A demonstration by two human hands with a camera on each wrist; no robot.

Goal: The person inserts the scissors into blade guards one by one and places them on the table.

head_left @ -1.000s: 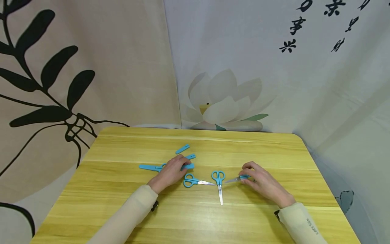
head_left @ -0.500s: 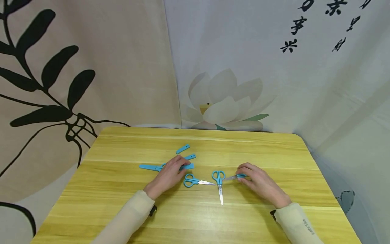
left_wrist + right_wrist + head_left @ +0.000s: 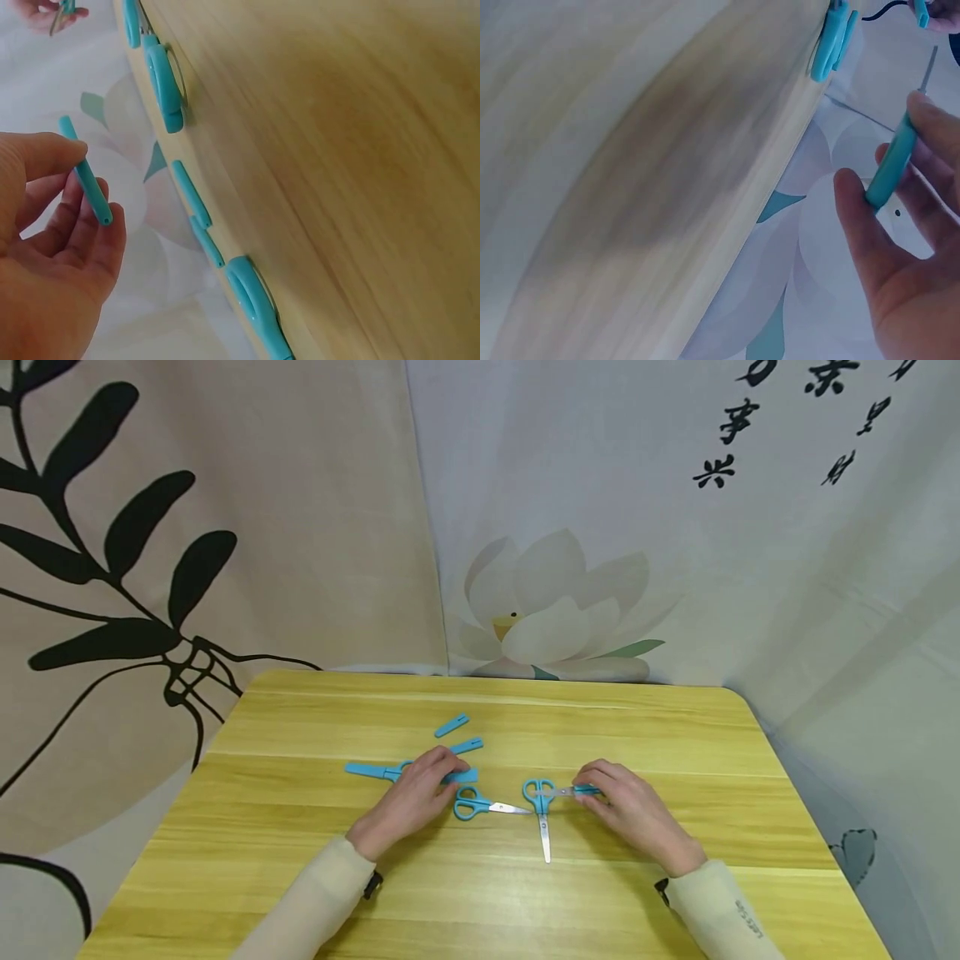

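My left hand pinches a blue scissor blade cover between thumb and fingers, held above the table. My right hand holds small blue-handled scissors by the handles, the bare blades pointing left towards the cover. The cover and these blades are apart. Between the hands lie two uncovered pairs: one scissors points right, the other scissors points towards me. Left of my left hand, covered scissors lie partly hidden by it.
Two loose blue covers, a farther cover and a nearer cover, lie beyond my left hand. The wooden table ends at a printed curtain at the back.
My right hand has moved left with its scissors, whose blades now pass over the handles of the middle pair. My left hand has shifted only slightly, still pinching the cover.
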